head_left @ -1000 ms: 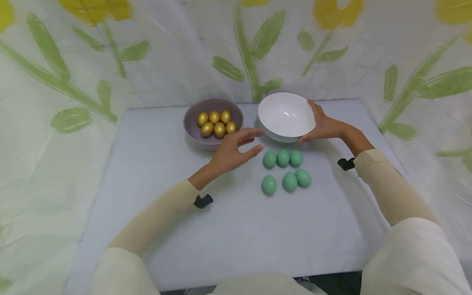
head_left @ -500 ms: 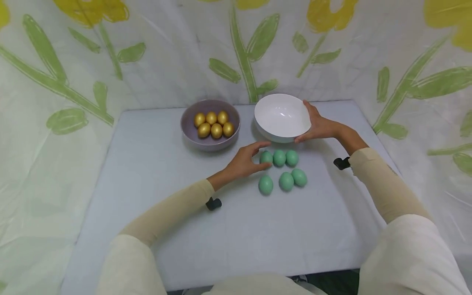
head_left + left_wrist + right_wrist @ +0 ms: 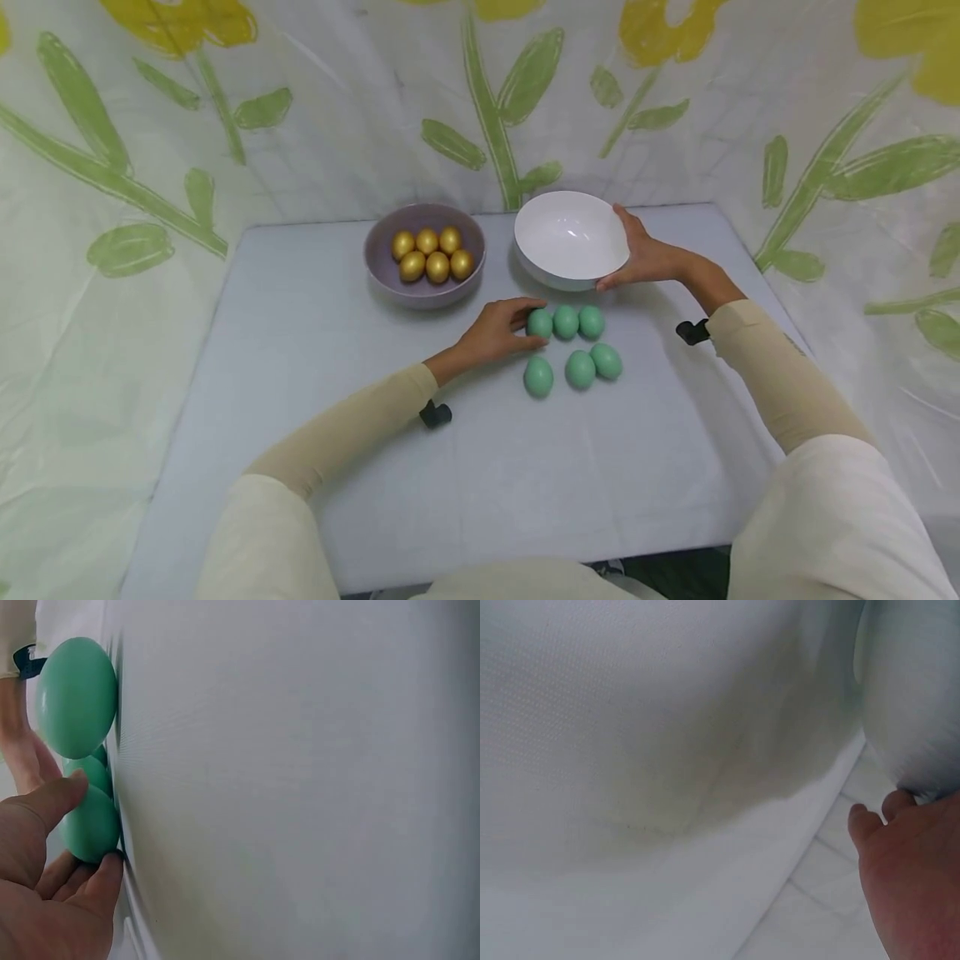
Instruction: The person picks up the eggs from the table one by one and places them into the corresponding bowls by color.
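Observation:
My left hand (image 3: pixel 491 333) has its thumb and fingers around a green egg (image 3: pixel 540 324), the leftmost in the back row. Up close in the left wrist view, the thumb lies against one side of this egg (image 3: pixel 91 829) and the fingertips against the other; it rests on the table. With my right hand (image 3: pixel 651 257) I grip the right rim of a white bowl (image 3: pixel 572 237), thumb at the front and fingers behind. The right wrist view has the bowl's outer wall (image 3: pixel 915 690) beside the right hand (image 3: pixel 922 870); most of the grip is hidden there.
Left of the white bowl stands a mauve bowl (image 3: pixel 375 265) with several gold eggs (image 3: pixel 437 267). More green eggs (image 3: pixel 580 369) lie in two rows in front of the white bowl. A flower-painted sheet (image 3: pixel 337 150) hangs behind the white-covered table (image 3: pixel 540 475).
My left hand has moved right and toward me, from beside the mauve bowl to the leftmost back green egg, and closed around it. My right hand stays on the white bowl.

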Tool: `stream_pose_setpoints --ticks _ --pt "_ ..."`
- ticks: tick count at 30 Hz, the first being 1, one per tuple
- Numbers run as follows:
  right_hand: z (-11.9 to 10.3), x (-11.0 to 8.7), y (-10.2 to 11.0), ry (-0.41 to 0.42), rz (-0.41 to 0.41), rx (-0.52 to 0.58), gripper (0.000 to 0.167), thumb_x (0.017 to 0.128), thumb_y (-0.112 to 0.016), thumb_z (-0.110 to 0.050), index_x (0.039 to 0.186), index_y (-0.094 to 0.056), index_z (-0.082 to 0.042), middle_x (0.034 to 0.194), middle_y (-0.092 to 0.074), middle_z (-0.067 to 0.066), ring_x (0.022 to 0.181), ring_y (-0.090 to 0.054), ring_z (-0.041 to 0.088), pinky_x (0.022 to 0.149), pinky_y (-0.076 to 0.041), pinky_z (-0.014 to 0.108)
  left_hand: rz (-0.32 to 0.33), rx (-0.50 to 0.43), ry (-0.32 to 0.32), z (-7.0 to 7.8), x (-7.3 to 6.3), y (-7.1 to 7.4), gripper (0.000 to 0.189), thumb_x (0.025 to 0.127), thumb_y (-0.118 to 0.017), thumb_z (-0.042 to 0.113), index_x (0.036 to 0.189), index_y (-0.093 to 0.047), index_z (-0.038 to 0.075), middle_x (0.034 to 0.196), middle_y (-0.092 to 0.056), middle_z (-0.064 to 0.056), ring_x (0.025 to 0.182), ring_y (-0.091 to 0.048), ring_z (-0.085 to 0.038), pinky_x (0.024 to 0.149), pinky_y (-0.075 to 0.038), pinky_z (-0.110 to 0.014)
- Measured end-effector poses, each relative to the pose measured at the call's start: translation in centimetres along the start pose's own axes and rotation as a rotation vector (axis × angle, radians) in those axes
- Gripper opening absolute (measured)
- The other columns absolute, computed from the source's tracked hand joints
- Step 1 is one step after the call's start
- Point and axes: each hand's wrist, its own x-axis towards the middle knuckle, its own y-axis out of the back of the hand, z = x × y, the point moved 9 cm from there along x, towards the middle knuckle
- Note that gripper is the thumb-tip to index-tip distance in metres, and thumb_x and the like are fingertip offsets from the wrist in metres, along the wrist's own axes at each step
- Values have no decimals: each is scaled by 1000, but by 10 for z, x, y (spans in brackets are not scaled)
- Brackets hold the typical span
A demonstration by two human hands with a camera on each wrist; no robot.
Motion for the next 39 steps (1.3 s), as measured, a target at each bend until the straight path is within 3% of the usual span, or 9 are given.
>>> stream_pose_setpoints --ticks 5,10,17,21,25,31,39 --pt "1 -2 1 -11 -4 -8 151 79 -94 -41 163 30 -25 172 16 16 159 -3 43 124 -14 69 -6 -2 20 0 0 1 66 89 -89 14 146 -60 0 149 -61 -12 135 -62 -21 105 -50 -20" --pt "-2 -3 0 5 -3 -4 151 79 -95 -38 164 29 -23 173 17 16 159 0 42 125 -13 69 -25 -1 8 15 -2 5 66 89 -89 18 147 -61 2 147 -63 -9 137 -60 -18 106 -48 -19" --pt "-8 -5 0 21 0 11 150 79 -96 -30 165 26 -17 172 14 20 157 -4 44 123 -14 70 -6 -71 -111 67 6 26 63 89 -89 19 144 -63 5 143 -65 -6 134 -62 -12 104 -50 -21" --pt "-4 -4 2 8 6 8 150 79 -95 -37 165 26 -20 172 14 17 157 -6 43 124 -15 68 40 -72 -181 99 21 51 62 89 -89 19 143 -64 4 145 -64 -9 133 -63 -15 104 -52 -23" --pt "-4 -3 0 11 -7 3 150 79 -95 -40 164 28 -20 173 19 15 159 0 41 125 -11 68 90 -87 -183 117 40 77 60 87 -90 14 141 -65 2 142 -65 -10 132 -64 -17 104 -53 -27" --pt "0 -3 -2 -3 -7 -10 150 80 -94 -43 164 29 -23 173 18 14 159 -1 41 125 -12 67 95 -4 -158 118 75 92 61 88 -89 11 142 -63 -1 143 -64 -14 133 -63 -22 104 -52 -24" --pt "5 -6 -4 -36 -2 -18 151 79 -93 -47 163 30 -25 173 18 14 160 -2 41 126 -13 66 5 292 -132 90 116 80 60 93 -85 17 144 -61 -4 142 -64 -16 128 -64 -25 104 -52 -24"
